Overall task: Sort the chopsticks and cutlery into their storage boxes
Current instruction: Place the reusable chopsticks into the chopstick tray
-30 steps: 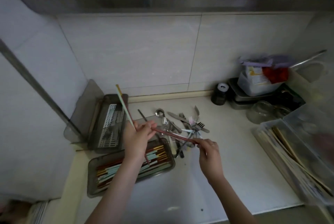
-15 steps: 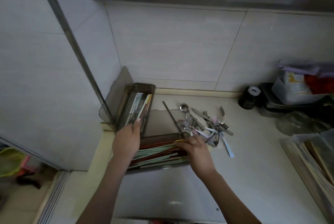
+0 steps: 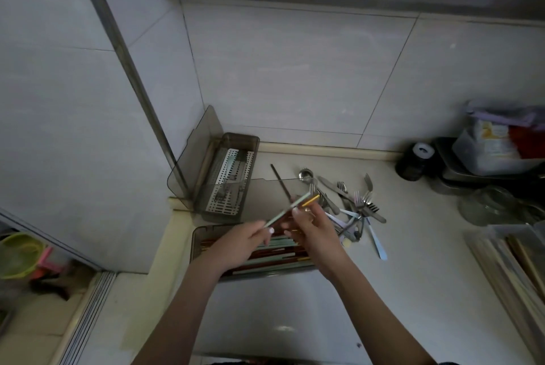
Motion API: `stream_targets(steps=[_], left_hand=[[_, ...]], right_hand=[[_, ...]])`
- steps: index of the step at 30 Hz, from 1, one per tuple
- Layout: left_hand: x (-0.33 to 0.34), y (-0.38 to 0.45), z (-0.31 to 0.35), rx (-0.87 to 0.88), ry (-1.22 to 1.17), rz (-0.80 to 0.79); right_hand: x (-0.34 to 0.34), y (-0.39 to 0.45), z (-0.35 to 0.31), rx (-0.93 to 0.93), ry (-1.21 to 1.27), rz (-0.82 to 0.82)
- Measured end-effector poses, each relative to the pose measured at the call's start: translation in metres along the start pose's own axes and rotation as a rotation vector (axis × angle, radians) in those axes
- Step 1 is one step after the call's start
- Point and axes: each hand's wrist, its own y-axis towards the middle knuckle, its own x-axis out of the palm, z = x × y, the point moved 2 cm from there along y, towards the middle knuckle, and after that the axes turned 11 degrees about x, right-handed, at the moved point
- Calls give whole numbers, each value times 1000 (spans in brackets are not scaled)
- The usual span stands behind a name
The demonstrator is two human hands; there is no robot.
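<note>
My left hand and my right hand meet above the near chopstick box, which holds several red, teal and gold-tipped chopsticks. Both hands grip a pale green chopstick and a gold-tipped one that slant up to the right. A second, smoky plastic box with a perforated white insert stands behind, in the corner, its lid raised. Loose forks, a spoon and knives lie in a pile right of my hands.
A dark single chopstick lies on the flat clear lid. At right stand a black jar, metal trays with a plastic tub, a glass bowl and a clear box of wooden chopsticks. A tiled wall closes the left.
My left hand came back from the corner box to the near box. Both hands now hold chopsticks together above it. The camera view shifted left.
</note>
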Motion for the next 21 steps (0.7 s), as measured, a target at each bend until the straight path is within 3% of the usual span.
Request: stream_targets(steps=[3, 7, 10, 15, 21], left_hand=[[2, 0, -3, -24, -19, -1], [-14, -2, -11, -84, 54, 162], [-27, -4, -16, -117, 181, 173], [-33, -13, -29, -228, 67, 105], [-31, -15, -37, -257, 114, 137]], right_hand=[[-7, 3, 2, 66, 110, 99], [-21, 6, 7, 152, 274, 272], [-22, 9, 13, 167, 241, 350], [-29, 9, 16, 139, 171, 583], [-17, 9, 25, 115, -47, 583]])
